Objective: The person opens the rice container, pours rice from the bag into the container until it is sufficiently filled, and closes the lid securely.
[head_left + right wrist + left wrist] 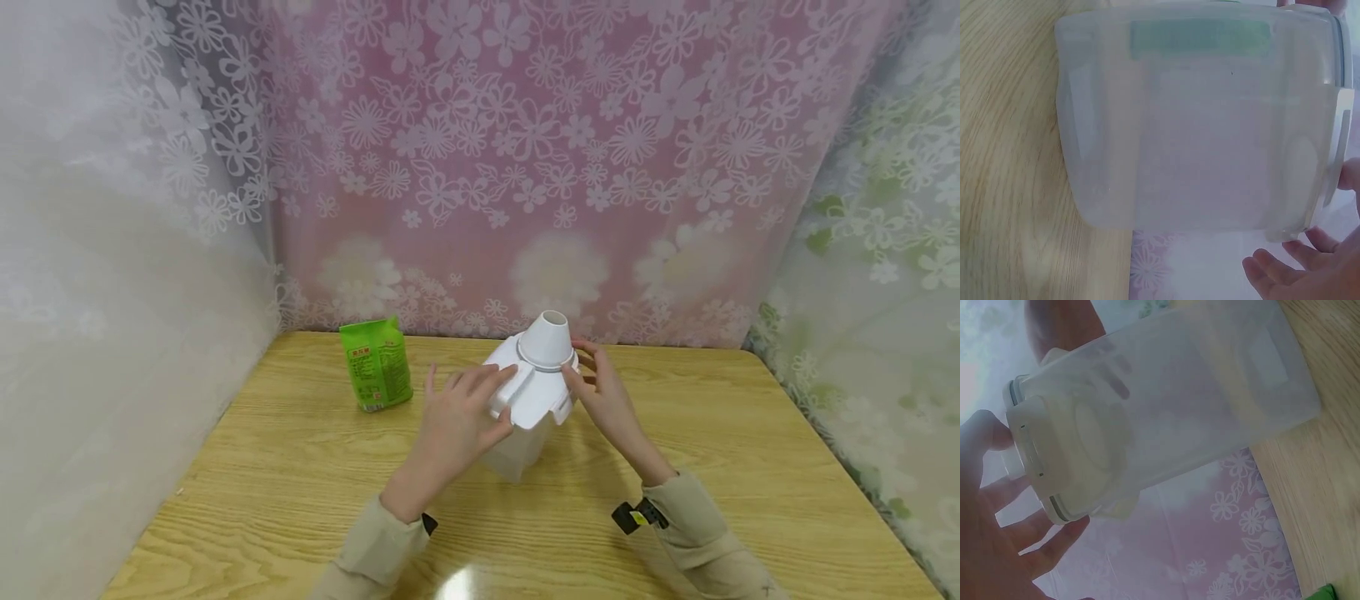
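A tall translucent plastic container (517, 454) with a white lid (550, 393) stands on the table in the middle of the head view. On the lid sits a white cone-shaped piece (545, 343), narrow open end up. My left hand (453, 421) holds the lid's left side, its thumb at the front corner and fingers spread along the edge. At the right side, my right hand (611, 404) holds the lid, thumb near the cone's base and other fingers behind. Both wrist views show the container's see-through wall (1172, 394), with no contents visible inside.
A green printed bag (377, 364) stands upright to the left of the container. The wooden table (300, 467) is bounded by a pink flowered curtain (465, 275) behind and pale curtains at both sides. Black wrist straps show at both sleeves.
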A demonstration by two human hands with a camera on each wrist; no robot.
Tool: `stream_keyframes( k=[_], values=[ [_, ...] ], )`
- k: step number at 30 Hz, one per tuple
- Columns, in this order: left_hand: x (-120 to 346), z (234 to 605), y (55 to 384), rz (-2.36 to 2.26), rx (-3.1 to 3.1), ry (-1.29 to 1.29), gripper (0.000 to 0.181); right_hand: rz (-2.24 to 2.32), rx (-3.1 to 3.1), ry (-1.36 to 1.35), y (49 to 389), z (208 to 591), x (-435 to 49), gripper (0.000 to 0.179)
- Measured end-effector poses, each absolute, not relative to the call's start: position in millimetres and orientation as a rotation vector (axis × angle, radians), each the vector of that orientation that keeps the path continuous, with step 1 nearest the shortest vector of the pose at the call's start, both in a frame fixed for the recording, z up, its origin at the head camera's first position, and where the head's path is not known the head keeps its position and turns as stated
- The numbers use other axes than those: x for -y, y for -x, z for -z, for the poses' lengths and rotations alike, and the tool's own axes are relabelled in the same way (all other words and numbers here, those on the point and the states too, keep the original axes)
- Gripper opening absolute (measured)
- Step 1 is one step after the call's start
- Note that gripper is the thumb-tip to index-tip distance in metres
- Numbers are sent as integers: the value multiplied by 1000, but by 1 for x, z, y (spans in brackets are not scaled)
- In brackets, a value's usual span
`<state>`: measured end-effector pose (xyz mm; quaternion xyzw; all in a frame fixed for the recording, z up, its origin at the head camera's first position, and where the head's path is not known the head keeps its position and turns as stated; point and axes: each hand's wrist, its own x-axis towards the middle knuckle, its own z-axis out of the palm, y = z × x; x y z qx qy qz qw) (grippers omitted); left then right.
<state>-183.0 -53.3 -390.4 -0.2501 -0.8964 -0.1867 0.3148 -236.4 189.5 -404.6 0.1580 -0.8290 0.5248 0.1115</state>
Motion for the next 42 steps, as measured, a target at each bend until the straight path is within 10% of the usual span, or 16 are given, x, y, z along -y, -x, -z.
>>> stream_keyframes(
  k=[42],
  values=[
    [79, 381, 204, 804, 2416, 714, 30, -1120, 2424, -452, 182, 390, -207, 55]
  ],
)
